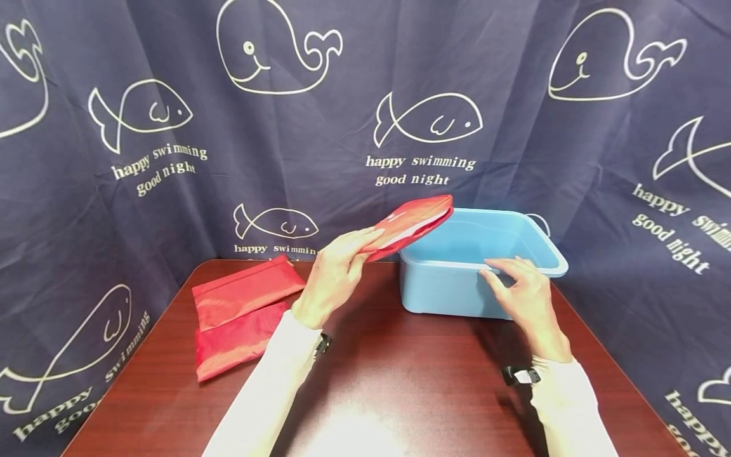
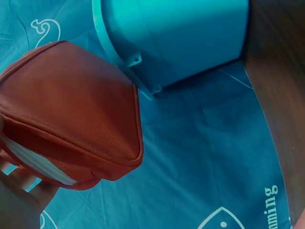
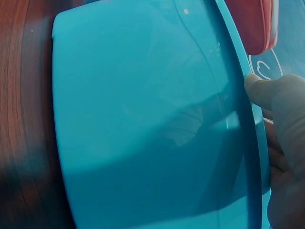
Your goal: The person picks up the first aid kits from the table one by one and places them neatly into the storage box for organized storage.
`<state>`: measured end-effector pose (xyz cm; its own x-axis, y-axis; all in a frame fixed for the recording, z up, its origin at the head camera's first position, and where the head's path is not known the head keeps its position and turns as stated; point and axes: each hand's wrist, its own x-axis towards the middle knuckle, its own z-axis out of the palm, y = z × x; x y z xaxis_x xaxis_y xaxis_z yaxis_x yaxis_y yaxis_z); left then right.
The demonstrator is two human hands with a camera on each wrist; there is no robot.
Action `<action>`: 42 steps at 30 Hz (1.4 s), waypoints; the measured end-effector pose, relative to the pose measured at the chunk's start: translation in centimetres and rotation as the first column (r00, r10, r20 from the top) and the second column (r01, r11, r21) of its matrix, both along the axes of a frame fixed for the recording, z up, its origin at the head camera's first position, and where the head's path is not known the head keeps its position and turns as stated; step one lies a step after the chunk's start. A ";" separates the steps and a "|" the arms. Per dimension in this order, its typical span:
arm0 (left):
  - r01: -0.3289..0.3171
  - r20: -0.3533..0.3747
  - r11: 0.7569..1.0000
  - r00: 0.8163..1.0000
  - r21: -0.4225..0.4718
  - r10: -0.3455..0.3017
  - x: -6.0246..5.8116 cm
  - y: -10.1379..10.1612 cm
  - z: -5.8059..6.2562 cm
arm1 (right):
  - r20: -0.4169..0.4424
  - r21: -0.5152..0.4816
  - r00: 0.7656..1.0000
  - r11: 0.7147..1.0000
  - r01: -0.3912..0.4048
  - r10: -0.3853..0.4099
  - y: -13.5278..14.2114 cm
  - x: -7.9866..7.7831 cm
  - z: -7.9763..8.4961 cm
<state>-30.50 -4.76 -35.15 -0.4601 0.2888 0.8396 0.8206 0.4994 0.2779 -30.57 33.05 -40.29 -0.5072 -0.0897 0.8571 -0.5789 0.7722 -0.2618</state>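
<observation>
My left hand [image 1: 334,270] grips a soft red pouch [image 1: 408,222] by its near end. The pouch has piped edges, a white strip along its side and a small white mark on top. It is held up and tilted, its far end at the left rim of a light-blue plastic bin [image 1: 451,289]. In the left wrist view, the pouch [image 2: 81,100] is beside the bin [image 2: 181,38]. My right hand [image 1: 525,295] is at the bin's near rim. In the right wrist view, its thumb [image 3: 267,90] lies against the rim with fingers beyond it, partly hidden.
Flat red fabric pieces [image 1: 245,289] lie overlapping on the left of the brown wooden table [image 1: 400,374]. A dark blue curtain [image 1: 354,127] with white whale and fish prints hangs behind the table. The bin stands upright near the back right edge.
</observation>
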 end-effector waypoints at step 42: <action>0.057 0.005 0.991 0.998 -0.125 -0.056 -3.9 6.9 3.2 | -0.014 0.007 1.000 1.000 0.003 -0.003 0.0 0.0 -0.1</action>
<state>-34.41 2.19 -31.98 -0.4416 0.4171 0.7943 0.8480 0.4833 0.2176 -30.56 33.08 -40.38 -0.4955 -0.0939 0.8635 -0.5801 0.7757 -0.2485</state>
